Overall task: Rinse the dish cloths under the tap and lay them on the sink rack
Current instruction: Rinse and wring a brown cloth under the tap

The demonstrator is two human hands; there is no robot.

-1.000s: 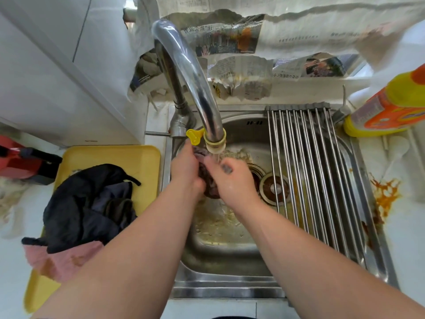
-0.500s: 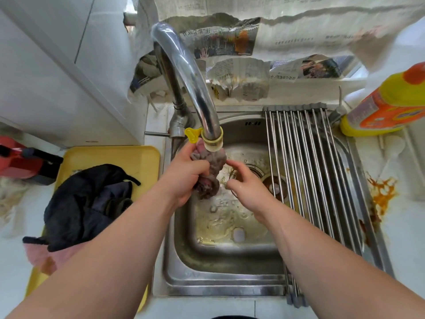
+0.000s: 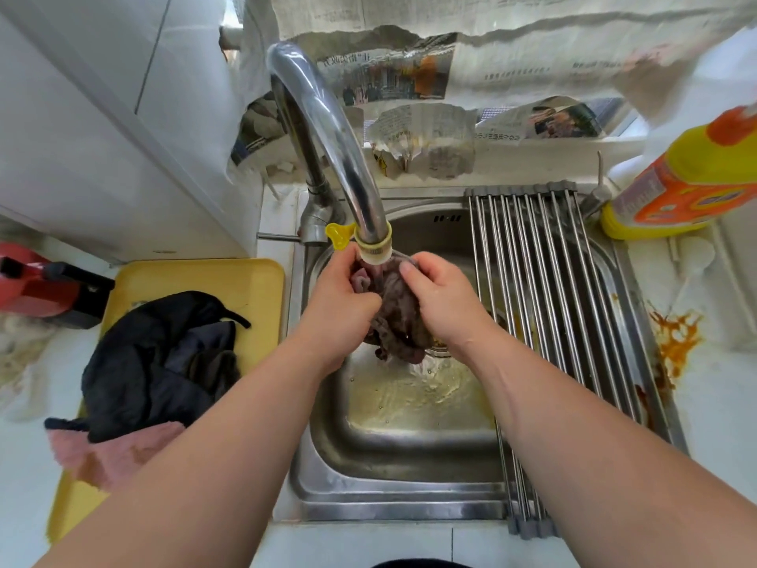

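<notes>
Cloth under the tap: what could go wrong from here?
1. The cloth is bunched between the left hand and right hand, so inner folds may stay unrinsed.
2. Its hanging end is over yellowish residue in the sink; dipping could re-soil it.
3. An orange stain lies beside the rack; a cloth overhanging that edge might pick it up.

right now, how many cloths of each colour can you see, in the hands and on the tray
brown-purple wet cloth, held by left hand and right hand under the curved steel tap: 1
pink fluffy cloth on the yellow plastic tray: 1
black-grey cloth heap on that tray: at least 1, pieces unclear
total: at least 3
</notes>
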